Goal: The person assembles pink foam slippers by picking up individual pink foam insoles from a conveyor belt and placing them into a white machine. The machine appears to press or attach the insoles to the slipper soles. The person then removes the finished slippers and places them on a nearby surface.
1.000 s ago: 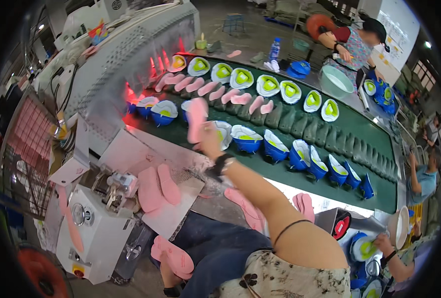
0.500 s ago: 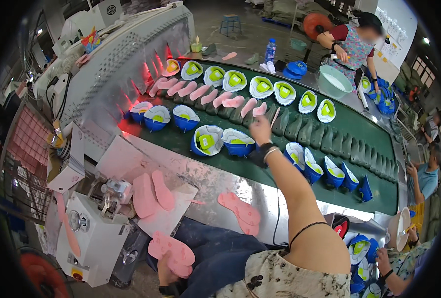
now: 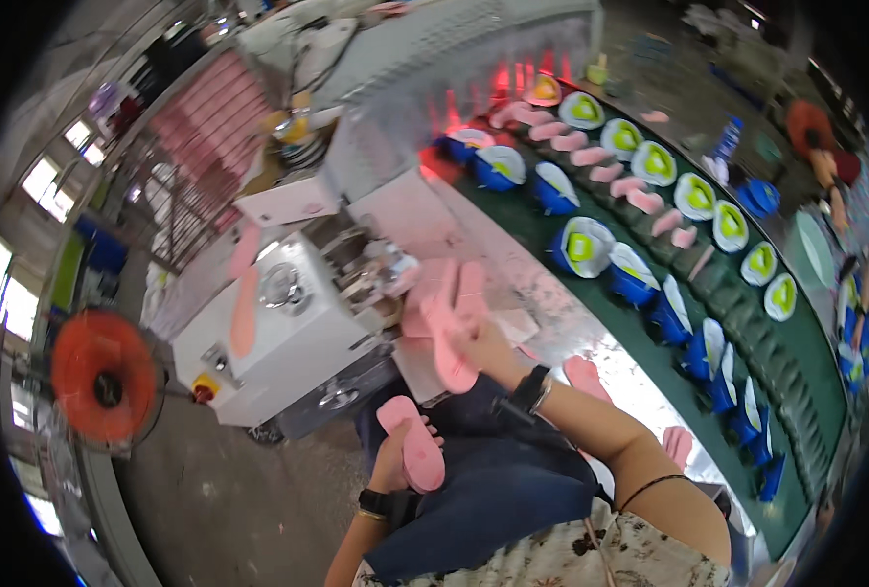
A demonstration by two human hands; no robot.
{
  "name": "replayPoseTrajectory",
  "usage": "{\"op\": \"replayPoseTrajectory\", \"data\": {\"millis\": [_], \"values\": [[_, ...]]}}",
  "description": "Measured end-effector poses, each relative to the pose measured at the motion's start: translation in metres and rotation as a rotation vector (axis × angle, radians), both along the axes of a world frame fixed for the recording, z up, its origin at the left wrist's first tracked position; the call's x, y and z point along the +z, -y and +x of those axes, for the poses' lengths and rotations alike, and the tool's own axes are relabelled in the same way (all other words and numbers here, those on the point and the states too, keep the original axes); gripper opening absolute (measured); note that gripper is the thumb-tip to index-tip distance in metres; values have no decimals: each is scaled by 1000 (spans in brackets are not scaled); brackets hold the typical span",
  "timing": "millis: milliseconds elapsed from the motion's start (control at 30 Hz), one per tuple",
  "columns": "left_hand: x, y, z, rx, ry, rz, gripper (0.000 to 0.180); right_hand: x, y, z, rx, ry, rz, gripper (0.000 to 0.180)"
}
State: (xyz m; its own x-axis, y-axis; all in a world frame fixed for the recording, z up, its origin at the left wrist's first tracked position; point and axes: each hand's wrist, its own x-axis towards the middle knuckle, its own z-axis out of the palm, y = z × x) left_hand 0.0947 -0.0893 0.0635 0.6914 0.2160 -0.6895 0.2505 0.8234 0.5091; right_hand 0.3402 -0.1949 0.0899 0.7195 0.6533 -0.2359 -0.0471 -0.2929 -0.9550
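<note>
A shoe workshop it was: right of the right hand (image 3: 485,350) stretched a belt (image 3: 799,357) lined with uppers (image 3: 583,247), and left of that hand, a machine (image 3: 268,342)!

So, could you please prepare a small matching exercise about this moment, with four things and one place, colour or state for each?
Column 1
1. left hand
2. right hand
3. fan
4. conveyor belt

Column 2
A. dark green, carrying blue-and-white shoe uppers
B. holding a pink insole beside the white machine
C. orange, at the left side of the picture
D. nearer the lower edge, holding pink sole material

Right pairs: 1-D, 2-B, 3-C, 4-A
</note>
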Motion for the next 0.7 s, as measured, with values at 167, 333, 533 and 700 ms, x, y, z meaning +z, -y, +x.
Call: {"op": "replayPoseTrajectory", "data": {"millis": [167, 333, 533, 700], "values": [[6, 3, -20, 21, 30, -141, 46, -48, -85, 57, -111, 130, 362, 44], [3, 5, -17, -16, 23, -28, 49, -17, -105, 72, -126, 452, -55, 43], [7, -2, -16, -35, -13, 12, 46, 9, -79, 87, -215, 1059, -52, 23], [17, -13, -32, -468, 111, 1101, 54, -6, -102, 85, -36, 700, -221, 37]]}}
